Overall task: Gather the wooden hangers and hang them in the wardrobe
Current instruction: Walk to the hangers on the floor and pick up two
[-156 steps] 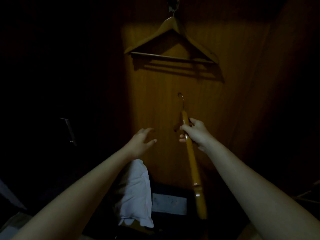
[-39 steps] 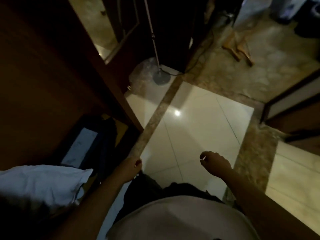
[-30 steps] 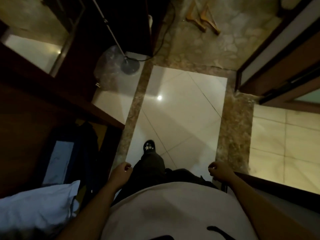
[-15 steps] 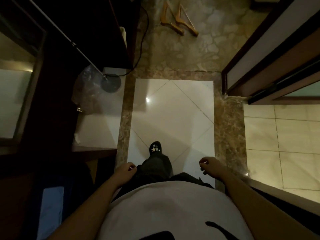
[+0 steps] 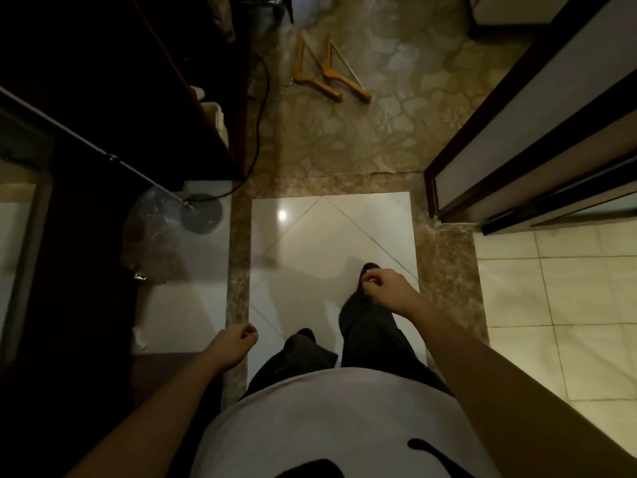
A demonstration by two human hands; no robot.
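Wooden hangers (image 5: pixel 319 87), 2 of them, lie side by side on the patterned floor (image 5: pixel 396 132) at top centre. Lower down, the left hand (image 5: pixel 234 346) and right hand (image 5: pixel 386 288) hang loosely curled, holding nothing.

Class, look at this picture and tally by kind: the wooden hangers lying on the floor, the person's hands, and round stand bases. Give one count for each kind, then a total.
Wooden hangers: 2 (left hanger, right hanger)
Hands: 2 (left hand, right hand), both holding nothing
Round stand base: 1
Total: 5
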